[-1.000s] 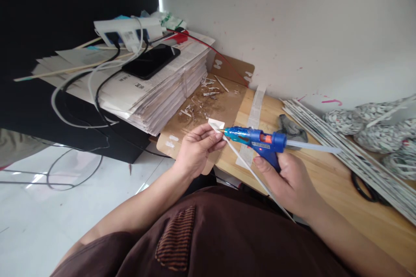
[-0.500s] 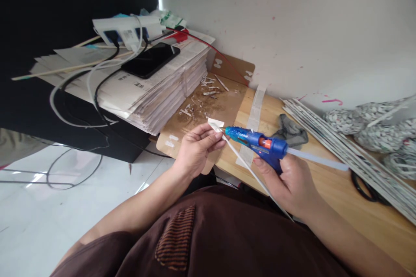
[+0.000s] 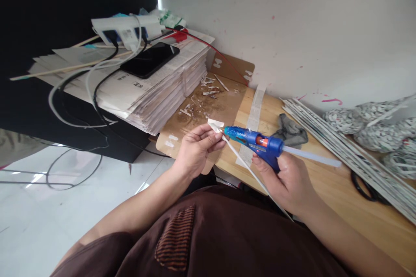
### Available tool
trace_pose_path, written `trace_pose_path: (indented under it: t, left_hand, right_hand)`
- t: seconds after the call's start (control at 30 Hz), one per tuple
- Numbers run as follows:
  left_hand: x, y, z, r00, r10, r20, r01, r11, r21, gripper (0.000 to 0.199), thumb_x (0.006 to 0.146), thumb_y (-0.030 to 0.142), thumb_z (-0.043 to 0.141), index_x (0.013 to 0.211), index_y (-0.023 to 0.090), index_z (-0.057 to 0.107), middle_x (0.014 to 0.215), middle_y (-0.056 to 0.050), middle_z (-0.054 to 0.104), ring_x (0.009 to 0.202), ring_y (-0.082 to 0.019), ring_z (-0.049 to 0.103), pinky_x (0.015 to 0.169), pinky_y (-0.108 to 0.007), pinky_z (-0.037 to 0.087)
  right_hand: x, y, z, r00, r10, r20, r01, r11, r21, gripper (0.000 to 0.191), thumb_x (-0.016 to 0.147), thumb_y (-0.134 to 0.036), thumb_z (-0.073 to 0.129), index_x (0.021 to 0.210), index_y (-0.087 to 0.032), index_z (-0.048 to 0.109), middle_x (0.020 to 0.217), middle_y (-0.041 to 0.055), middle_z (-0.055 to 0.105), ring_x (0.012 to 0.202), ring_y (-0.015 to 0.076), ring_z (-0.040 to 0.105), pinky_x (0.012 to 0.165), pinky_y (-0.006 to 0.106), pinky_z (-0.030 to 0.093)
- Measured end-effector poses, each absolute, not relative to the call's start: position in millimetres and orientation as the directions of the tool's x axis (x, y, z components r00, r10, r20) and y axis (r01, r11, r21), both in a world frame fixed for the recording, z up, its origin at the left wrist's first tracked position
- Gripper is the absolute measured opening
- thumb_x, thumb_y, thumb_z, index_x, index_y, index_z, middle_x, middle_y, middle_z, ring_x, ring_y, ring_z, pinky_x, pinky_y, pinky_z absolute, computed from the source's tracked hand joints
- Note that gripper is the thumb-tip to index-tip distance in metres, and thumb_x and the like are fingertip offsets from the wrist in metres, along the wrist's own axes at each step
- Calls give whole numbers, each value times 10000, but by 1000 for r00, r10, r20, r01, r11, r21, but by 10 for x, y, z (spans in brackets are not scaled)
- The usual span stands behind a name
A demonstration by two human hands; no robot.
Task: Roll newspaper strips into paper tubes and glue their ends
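Observation:
My left hand (image 3: pixel 199 147) pinches a thin white paper stick (image 3: pixel 248 168) near its upper end, where a small flat flap of white paper (image 3: pixel 215 125) shows. The stick slants down to the right past my lap. Wrapped round the handle of a blue glue gun (image 3: pixel 256 140), my right hand (image 3: pixel 290 177) keeps it level with the left fingertips. The gun's nozzle points left, at or very close to the paper flap; whether they touch I cannot tell. A translucent glue stick (image 3: pixel 312 156) juts from the gun's back end.
At the left, a newspaper stack (image 3: pixel 162 99) bears a black phone (image 3: pixel 151 59), a power strip (image 3: pixel 125 30) and cables. Paper scraps lie on brown cardboard (image 3: pixel 224 101). Rightward are a grey cloth (image 3: pixel 290 130), long paper sticks (image 3: pixel 344 153), black-handled scissors (image 3: pixel 362 186) and woven paper bundles (image 3: pixel 377 134).
The glue gun has shifted slightly left in my right hand, its rear end and glue stick most visibly. My left hand and the white stick have barely moved.

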State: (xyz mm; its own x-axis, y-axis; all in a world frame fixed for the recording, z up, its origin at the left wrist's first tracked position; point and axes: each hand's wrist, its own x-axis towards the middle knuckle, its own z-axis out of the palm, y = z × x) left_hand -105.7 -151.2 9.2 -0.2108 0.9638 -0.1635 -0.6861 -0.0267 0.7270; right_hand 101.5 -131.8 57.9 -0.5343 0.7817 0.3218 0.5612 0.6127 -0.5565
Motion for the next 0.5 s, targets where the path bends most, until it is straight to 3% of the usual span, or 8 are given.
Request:
trace_pose_path:
  t: [0.5]
  left_hand:
    - [-1065, -1504, 86, -221, 958, -181, -682, -19, 731, 279, 661, 157, 838, 915, 153, 723, 901, -45, 760, 828, -146, 728, 737, -215, 603]
  right_hand:
    - [1089, -1326, 473, -503, 775, 384, 633, 632, -446, 134, 910, -334, 585, 999, -234, 575, 755, 40, 667, 630, 225, 645, 548, 321, 459]
